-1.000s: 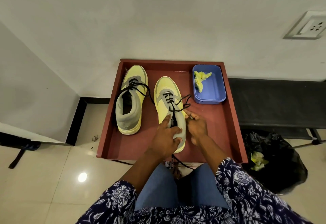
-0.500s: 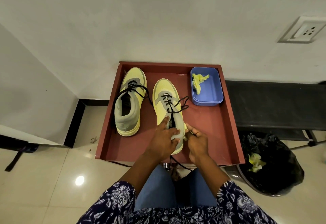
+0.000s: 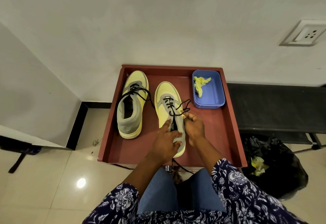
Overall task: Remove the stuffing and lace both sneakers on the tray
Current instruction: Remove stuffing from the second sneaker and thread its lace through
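Sneakers, two, yellow and grey, both on the red tray [image 3: 227,135], toes toward 12 o'clock.

Item one: left sneaker [image 3: 131,107], at 9 o'clock of the pair. Black lace crossed through the forward eyelets, ends trailing loose; mouth open and dark, no stuffing visible.

Item two: right sneaker [image 3: 170,112], under my hands. My left hand [image 3: 165,142] lies spread over the collar and heel, pinning it down, clasping nothing I can make out. My right hand [image 3: 193,126] has its fingers [image 3: 185,116] pinched shut on the black lace [image 3: 178,108] at the shoe's 3 o'clock edge. Forward rows laced; rear eyelets hidden by my hands.

Item three: blue tub [image 3: 214,98], at 1 o'clock on the tray, holding crumpled yellow paper [image 3: 200,84], presumably the stuffing.

Step in hand, by my reckoning: lacing the right sneaker. Next move calls for feeding the pinched end through the following eyelet and drawing it snug while the left hand steadies the shoe.
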Available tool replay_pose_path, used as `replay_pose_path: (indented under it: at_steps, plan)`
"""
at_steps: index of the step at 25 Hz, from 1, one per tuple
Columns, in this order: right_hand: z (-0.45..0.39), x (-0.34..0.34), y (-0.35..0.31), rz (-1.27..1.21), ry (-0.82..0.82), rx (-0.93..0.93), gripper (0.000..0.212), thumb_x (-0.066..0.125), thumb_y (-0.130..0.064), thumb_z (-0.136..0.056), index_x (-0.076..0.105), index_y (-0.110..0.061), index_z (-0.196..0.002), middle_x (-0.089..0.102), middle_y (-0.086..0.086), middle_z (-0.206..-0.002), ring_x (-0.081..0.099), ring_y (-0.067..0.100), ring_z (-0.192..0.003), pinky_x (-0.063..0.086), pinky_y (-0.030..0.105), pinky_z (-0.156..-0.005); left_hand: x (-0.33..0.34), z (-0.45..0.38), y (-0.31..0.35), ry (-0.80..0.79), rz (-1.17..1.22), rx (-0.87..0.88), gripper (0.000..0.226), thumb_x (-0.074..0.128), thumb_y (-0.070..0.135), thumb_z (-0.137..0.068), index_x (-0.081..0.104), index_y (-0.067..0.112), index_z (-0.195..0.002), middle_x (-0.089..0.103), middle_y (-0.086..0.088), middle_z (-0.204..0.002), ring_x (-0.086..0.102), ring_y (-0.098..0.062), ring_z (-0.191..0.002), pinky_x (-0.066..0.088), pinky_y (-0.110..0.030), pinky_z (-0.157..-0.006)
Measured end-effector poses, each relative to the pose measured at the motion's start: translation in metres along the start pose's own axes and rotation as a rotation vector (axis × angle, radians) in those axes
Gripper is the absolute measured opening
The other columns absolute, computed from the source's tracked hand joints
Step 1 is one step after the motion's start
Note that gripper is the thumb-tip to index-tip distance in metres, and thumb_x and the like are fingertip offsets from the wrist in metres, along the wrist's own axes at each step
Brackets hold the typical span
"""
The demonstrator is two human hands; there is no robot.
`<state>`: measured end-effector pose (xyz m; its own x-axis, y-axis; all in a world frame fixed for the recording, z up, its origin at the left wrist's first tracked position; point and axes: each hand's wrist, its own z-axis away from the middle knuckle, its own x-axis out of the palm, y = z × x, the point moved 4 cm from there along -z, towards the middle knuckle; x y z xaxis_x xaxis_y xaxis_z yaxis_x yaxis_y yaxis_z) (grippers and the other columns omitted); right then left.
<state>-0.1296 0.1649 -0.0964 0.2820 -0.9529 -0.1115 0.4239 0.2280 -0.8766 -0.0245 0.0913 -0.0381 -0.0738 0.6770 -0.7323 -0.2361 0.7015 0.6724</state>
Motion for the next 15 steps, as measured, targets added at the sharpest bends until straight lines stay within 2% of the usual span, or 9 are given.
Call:
replay_pose_path:
  at_steps: [2, 4, 9, 15]
  plan:
    - [0.011, -0.004, 0.006, -0.046, -0.009, -0.023, 0.026, 0.05, -0.007, -0.089, 0.069, -0.02, -0.102, 0.069, 0.006, -0.11, 0.065, 0.024, -0.102, 0.052, 0.047, -0.093, 0.001, -0.001, -0.001, 0.011, -0.004, 0.009, 0.034, 0.058, 0.019, -0.088, 0.06, 0.012, -0.12, 0.013, -0.013, -0.155, 0.01, -0.021, -0.144, 0.011, -0.016, -0.106]
    - [0.027, -0.009, 0.009, -0.104, -0.01, -0.05, 0.03, 0.048, -0.002, -0.091, 0.067, -0.02, -0.106, 0.067, 0.006, -0.116, 0.064, 0.021, -0.105, 0.052, 0.042, -0.095, 0.001, -0.001, -0.001, 0.017, -0.016, 0.02, 0.034, 0.058, 0.019, -0.088, 0.059, 0.011, -0.12, 0.014, -0.013, -0.154, 0.009, -0.021, -0.145, 0.01, -0.015, -0.105]
    - [0.067, -0.023, 0.021, -0.15, 0.007, -0.126, 0.041, 0.051, 0.006, -0.089, 0.068, -0.032, -0.092, 0.067, 0.001, -0.114, 0.061, 0.016, -0.11, 0.046, 0.036, -0.101, 0.001, 0.0, -0.002, 0.016, -0.009, 0.019, 0.033, 0.057, 0.018, -0.088, 0.059, 0.008, -0.12, 0.015, -0.014, -0.154, 0.009, -0.022, -0.145, 0.015, -0.021, -0.111]
    - [0.06, -0.023, 0.016, -0.145, 0.055, -0.142, 0.038, 0.054, 0.006, -0.086, 0.07, -0.028, -0.09, 0.068, -0.001, -0.104, 0.062, 0.016, -0.102, 0.048, 0.041, -0.099, 0.0, 0.0, -0.002, 0.009, -0.004, 0.035, 0.033, 0.058, 0.021, -0.084, 0.061, 0.005, -0.112, 0.021, -0.018, -0.151, 0.017, -0.027, -0.143, 0.018, -0.016, -0.102]
